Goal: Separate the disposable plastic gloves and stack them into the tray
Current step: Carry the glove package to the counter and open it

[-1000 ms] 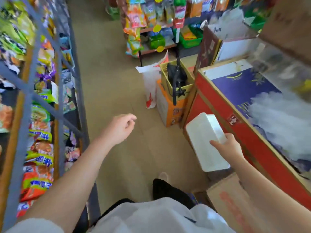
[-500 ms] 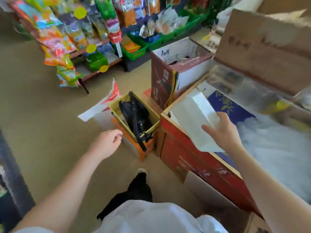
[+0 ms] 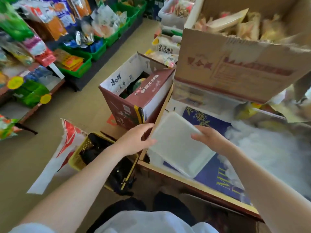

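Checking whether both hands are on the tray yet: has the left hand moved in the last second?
Yes. The left hand has come right to the white tray, reaching the red box's edge.

The tray (image 3: 178,145) is plain white, the heap of plastic gloves (image 3: 269,152) a cloudy translucent white on a navy blue surface (image 3: 217,175) with gold leaf motifs and yellow lettering; the open carton (image 3: 133,105) is maroon outside, white inside; bins (image 3: 79,68) are bright green; the floor (image 3: 50,128) is tan
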